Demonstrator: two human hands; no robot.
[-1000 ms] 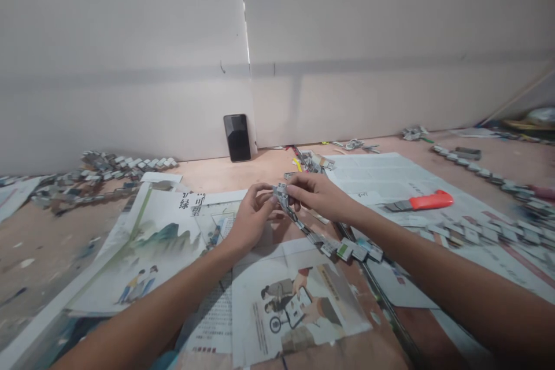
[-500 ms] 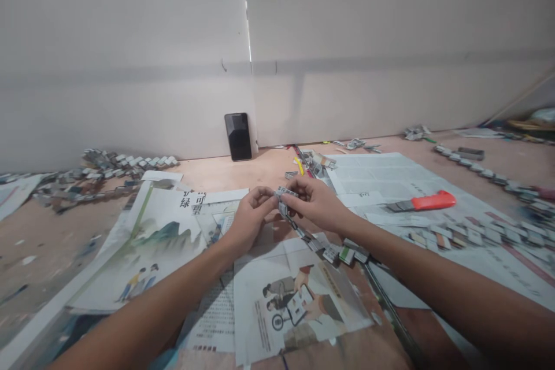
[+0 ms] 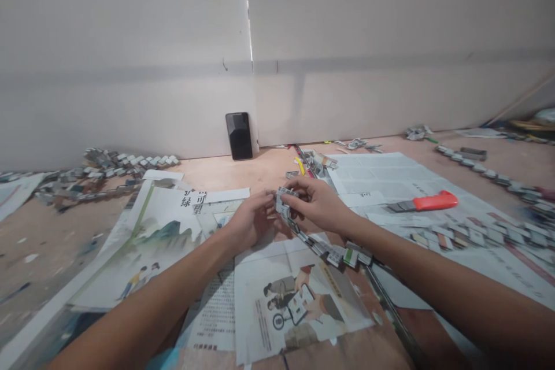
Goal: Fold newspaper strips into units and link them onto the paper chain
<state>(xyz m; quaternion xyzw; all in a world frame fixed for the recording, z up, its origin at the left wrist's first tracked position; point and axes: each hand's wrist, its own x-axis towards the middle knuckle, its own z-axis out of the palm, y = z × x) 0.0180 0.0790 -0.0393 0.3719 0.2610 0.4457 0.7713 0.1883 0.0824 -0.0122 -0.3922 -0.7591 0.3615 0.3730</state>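
A chain of folded newspaper links (image 3: 336, 255) zigzags over the table, its upper end raised between my hands. My right hand (image 3: 318, 203) pinches that end between thumb and fingers. On the other side my left hand (image 3: 254, 218) is at the chain's end, fingers curled toward it; whether they grip the paper is hard to see. Below the hands lies a printed sheet (image 3: 269, 283) with a drawing of people and a tablet. The chain's lower part passes beside my right forearm, which hides some of it.
A red-handled utility knife (image 3: 433, 202) lies on newspaper (image 3: 377, 176) to the right. A phone (image 3: 239, 136) leans on the wall. More folded paper chains (image 3: 489, 234) lie at right, and a heap of them (image 3: 113, 167) at left. A magazine page (image 3: 160, 243) is beside my left arm.
My left hand has shifted slightly left and down, its fingers loosening from the pinch at the chain's end. More of the end link shows, still in my right hand.
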